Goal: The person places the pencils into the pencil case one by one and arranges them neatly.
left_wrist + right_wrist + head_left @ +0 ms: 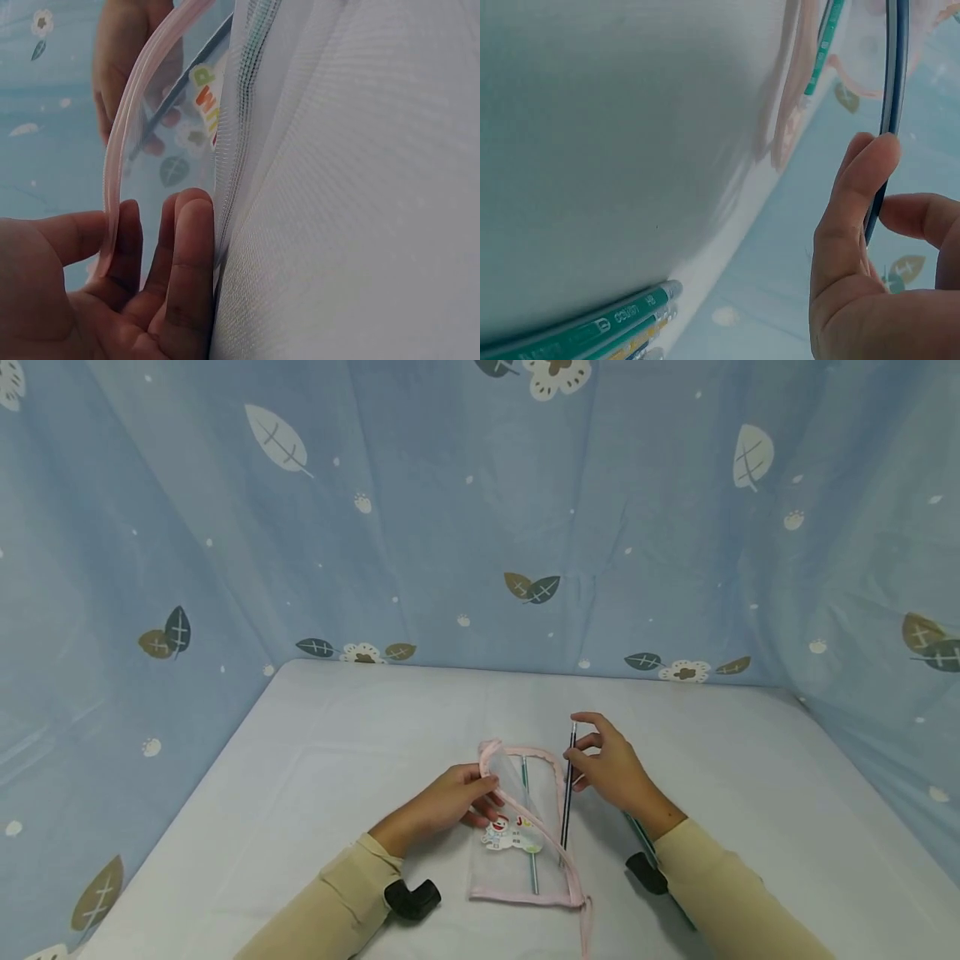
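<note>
A mesh pouch (517, 898) with pink trim and a cartoon print lies on the white table. My left hand (459, 793) pinches its pink edge between thumb and fingers and holds the mouth raised, as the left wrist view shows. Through the mesh shows a green pencil (534, 870) lying lengthwise inside. My right hand (609, 768) grips a dark blue pencil (568, 802) near its upper end between thumb and fingers. This pencil is steeply tilted, its lower part overlapping the pouch's right side in the head view.
Several pencils (600, 330), green and other colours, lie together on the table by the right forearm, partly hidden by it in the head view. A pink cord (586, 927) trails from the pouch's near right corner. A patterned blue cloth (450, 527) hangs behind the table.
</note>
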The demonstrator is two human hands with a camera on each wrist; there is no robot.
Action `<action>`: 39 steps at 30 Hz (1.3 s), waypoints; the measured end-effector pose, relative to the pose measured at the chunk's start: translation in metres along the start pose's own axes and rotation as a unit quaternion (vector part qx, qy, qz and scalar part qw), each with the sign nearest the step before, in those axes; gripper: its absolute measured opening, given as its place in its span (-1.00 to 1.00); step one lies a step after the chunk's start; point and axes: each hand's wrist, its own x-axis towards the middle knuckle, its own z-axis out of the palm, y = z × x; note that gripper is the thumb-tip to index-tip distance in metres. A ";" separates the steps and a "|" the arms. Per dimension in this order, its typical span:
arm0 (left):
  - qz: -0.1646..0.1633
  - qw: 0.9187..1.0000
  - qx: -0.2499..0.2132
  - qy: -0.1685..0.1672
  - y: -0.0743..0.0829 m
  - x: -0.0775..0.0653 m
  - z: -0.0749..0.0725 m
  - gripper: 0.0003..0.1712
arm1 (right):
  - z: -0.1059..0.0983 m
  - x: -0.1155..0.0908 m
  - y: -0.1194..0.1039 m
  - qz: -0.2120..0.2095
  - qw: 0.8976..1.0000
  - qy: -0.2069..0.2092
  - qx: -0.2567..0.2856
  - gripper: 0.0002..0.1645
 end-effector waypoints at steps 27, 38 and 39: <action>-0.011 1.000 -0.014 -0.002 -0.001 0.002 0.001 -0.61 | 0.028 0.013 0.002 0.113 0.989 -0.090 0.033 -0.36; -0.010 1.000 -0.014 -0.003 -0.001 0.001 0.000 -0.60 | 0.034 0.016 0.006 0.091 0.988 -0.121 0.012 -0.41; -0.010 1.000 -0.014 -0.002 -0.001 0.001 0.000 -0.60 | 0.035 0.017 0.007 0.088 0.988 -0.123 0.009 -0.41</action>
